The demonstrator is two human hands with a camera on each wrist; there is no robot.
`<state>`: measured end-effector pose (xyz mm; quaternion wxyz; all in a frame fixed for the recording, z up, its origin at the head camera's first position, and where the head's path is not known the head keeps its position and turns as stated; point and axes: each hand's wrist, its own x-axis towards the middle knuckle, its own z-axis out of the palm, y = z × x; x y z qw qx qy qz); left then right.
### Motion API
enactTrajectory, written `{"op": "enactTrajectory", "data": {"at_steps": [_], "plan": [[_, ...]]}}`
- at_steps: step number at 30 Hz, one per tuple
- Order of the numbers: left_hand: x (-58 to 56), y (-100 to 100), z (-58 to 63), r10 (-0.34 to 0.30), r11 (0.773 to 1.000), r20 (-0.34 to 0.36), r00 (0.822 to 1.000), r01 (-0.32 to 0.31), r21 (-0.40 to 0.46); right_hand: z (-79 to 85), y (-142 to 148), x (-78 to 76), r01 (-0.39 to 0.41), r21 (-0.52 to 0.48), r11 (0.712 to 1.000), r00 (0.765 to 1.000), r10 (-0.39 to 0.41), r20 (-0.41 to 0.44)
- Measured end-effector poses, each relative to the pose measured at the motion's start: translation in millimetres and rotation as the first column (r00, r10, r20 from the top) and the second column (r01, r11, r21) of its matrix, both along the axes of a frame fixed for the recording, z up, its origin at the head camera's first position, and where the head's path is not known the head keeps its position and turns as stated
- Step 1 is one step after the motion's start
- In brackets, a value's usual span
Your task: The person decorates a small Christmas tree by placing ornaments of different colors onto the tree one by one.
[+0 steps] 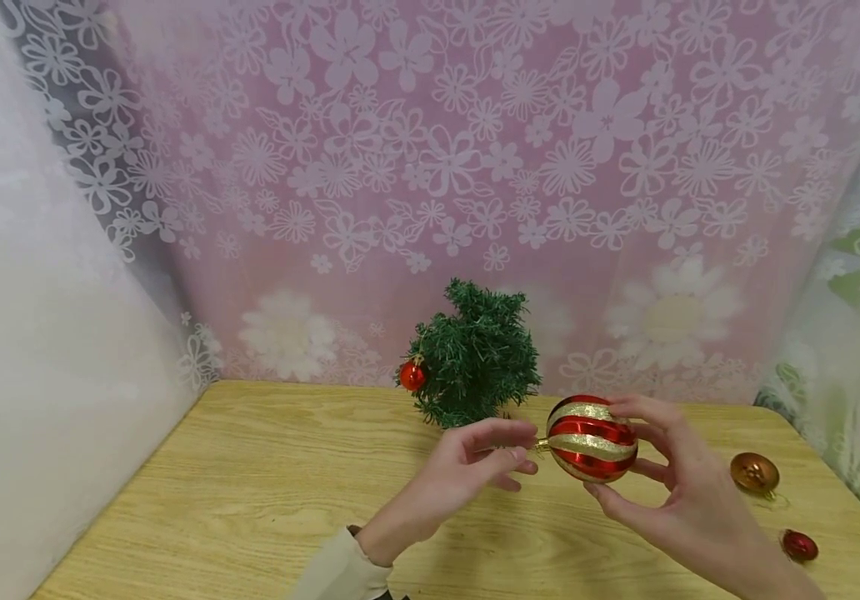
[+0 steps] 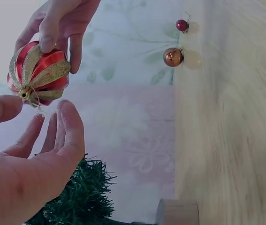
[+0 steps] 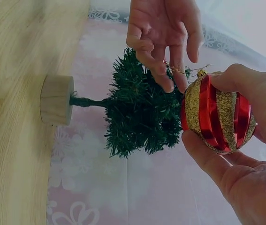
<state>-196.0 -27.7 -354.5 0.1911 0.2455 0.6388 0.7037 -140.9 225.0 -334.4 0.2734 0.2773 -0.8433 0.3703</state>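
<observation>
A large red Christmas bauble point(image 1: 592, 439) with gold glitter stripes is held by my right hand point(image 1: 700, 492), fingers and thumb spread round its sides. Its gold cap and thin string loop point left. Beside that cap is my left hand point(image 1: 467, 467), its thumb and fingers apart; the left wrist view shows the loop hanging close to the fingertips. Whether they touch the string I cannot tell. Behind both hands stands a small green artificial Christmas tree point(image 1: 478, 354). One small red bauble point(image 1: 412, 375) hangs on its left side.
On the wooden table point(image 1: 265, 483), a copper-coloured bauble point(image 1: 755, 473) and a smaller dark red bauble point(image 1: 800, 546) lie at the right. The tree's round wooden base point(image 3: 57, 100) shows in the right wrist view. Flowered curtains point(image 1: 430, 167) hang behind and at the sides.
</observation>
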Motion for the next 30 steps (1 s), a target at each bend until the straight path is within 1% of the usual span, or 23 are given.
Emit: {"op": "enactTrajectory", "data": {"at_steps": [2,6,8,11,12,17,20,23,26,30], "plan": [[0.6,0.1,-0.9,-0.014,1.0,0.021,1.0,0.014,-0.005,-1.2,-1.2,0.1,0.001,0.01,1.0,1.0,0.0,-0.012],[1.5,-0.2,-3.0,-0.006,1.0,0.039,0.999,0.007,-0.015,-3.6,-2.5,0.2,0.014,0.027,1.0,1.0,-0.013,-0.025],[1.7,0.0,-3.8,0.008,1.0,0.036,0.999,-0.008,-0.019,-4.7,-2.9,0.3,0.023,0.03,0.999,0.999,-0.023,-0.027],[1.4,0.2,-5.1,0.033,0.999,0.021,0.999,-0.033,-0.036,-6.4,-3.0,0.0,0.029,0.03,0.999,0.999,-0.028,-0.034],[1.4,0.2,-5.4,0.044,0.998,0.011,0.999,-0.044,-0.04,-7.2,-3.0,-0.4,0.019,0.023,1.0,0.999,-0.018,-0.045],[1.0,0.3,-7.1,0.128,0.99,-0.044,0.991,-0.131,-0.058,-12.2,-1.4,-3.9,-0.027,0.004,1.0,0.995,0.027,-0.1],[1.4,0.9,-7.6,0.173,0.983,-0.068,0.983,-0.177,-0.058,-14.4,-1.3,-5.4,-0.012,0.042,0.999,0.995,0.016,-0.103],[1.8,1.7,-8.0,0.192,0.979,-0.083,0.978,-0.196,-0.054,-15.3,-2.3,-6.3,0.01,0.086,0.996,0.995,-0.002,-0.096],[2.5,2.6,-7.9,0.207,0.976,-0.096,0.974,-0.212,-0.05,-16.5,-2.9,-7.5,0.005,0.099,0.995,0.995,0.005,-0.097],[3.8,4.0,-7.3,0.215,0.974,-0.106,0.971,-0.221,-0.053,-20.8,-3.7,-13.0,-0.094,0.089,0.992,0.988,0.104,-0.112]]}}
